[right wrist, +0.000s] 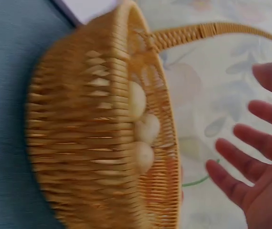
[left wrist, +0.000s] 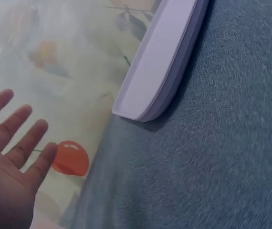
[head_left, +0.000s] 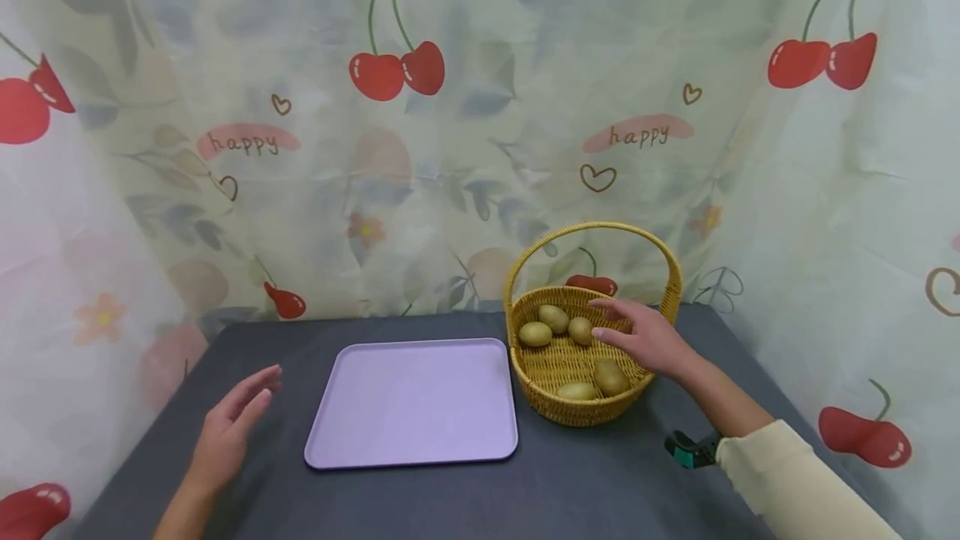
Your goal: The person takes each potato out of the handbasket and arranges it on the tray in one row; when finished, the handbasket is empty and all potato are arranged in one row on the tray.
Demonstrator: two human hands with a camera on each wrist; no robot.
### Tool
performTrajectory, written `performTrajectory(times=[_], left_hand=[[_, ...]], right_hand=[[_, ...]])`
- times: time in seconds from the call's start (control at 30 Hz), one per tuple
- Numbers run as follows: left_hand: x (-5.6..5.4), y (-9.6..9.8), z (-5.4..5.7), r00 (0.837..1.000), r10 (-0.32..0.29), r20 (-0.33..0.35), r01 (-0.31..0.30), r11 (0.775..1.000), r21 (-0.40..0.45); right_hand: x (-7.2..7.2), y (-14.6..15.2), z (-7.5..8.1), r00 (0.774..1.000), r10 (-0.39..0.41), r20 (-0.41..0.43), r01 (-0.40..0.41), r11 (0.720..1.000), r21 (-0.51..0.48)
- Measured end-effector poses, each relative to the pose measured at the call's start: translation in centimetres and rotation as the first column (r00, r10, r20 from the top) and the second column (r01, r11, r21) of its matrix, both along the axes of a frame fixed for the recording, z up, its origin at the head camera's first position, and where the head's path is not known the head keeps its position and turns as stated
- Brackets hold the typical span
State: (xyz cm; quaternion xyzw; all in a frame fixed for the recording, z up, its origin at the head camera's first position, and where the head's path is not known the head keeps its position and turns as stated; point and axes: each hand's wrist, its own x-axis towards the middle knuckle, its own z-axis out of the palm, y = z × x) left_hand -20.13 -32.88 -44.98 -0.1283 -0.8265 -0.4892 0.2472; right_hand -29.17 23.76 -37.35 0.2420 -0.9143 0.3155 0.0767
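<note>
A yellow wicker basket (head_left: 573,415) with a tall arched handle stands at the right of the table, holding several brownish-green round fruits that look like kiwis or small potatoes (head_left: 553,319). Over the basket's right side hovers my right hand (head_left: 645,338), its fingers spread and nothing in them; the right wrist view shows the hand (right wrist: 265,157) apart from the rim. To the basket's left lies a flat lilac tray (head_left: 412,402) with nothing on it. My left hand (head_left: 228,427) is held in the air left of the tray, fingers extended and holding nothing.
A dark grey cloth covers the table (head_left: 585,490). Behind and at both sides hangs a pale curtain (head_left: 465,148) printed with cherries, hearts and leaves. A black and teal band (head_left: 692,450) is at my right wrist.
</note>
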Motion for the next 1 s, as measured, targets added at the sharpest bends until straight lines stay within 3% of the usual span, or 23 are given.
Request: performTrajectory(times=[0.13,0.23,0.33,0.43,0.53,0.67,0.77,1.0], left_hand=[[-0.7,-0.1,-0.8,0.992,0.043,0.119,-0.044,0.999,0.008],[-1.1,-0.3,-1.5,0.975,0.064,0.212,-0.063,0.998,-0.01],[-1.6,-0.4,-2.1,0.939,0.043,0.342,-0.044,0.999,-0.006],[-2.0,-0.6,-2.7,0.89,0.016,0.455,-0.016,1.0,-0.005],[-2.2,-0.6,-3.2,0.857,-0.014,0.514,0.015,1.0,0.002],[-2.4,-0.8,-3.7,0.822,-0.082,0.564,0.082,0.996,0.026],[-2.6,-1.0,-4.0,0.811,-0.107,0.575,0.126,0.992,0.008],[-2.3,-1.5,-4.3,0.835,-0.131,0.535,0.204,0.976,-0.079]], right_hand=[[-2.8,-0.4,1.0,0.99,0.042,0.135,-0.051,0.996,0.067],[-4.9,-0.5,1.0,0.97,0.044,0.24,-0.071,0.992,0.106],[-6.6,-0.7,0.7,0.948,0.026,0.317,-0.075,0.987,0.144],[-8.0,-0.9,0.1,0.928,-0.002,0.372,-0.063,0.984,0.164],[-9.2,-1.0,-0.9,0.918,-0.028,0.394,-0.051,0.981,0.189],[-10.0,-1.3,-2.0,0.927,-0.05,0.372,-0.049,0.966,0.253],[-10.3,-1.8,-2.5,0.932,-0.057,0.357,-0.057,0.952,0.301],[-11.1,-2.9,-3.5,0.945,-0.063,0.322,-0.083,0.903,0.421]])
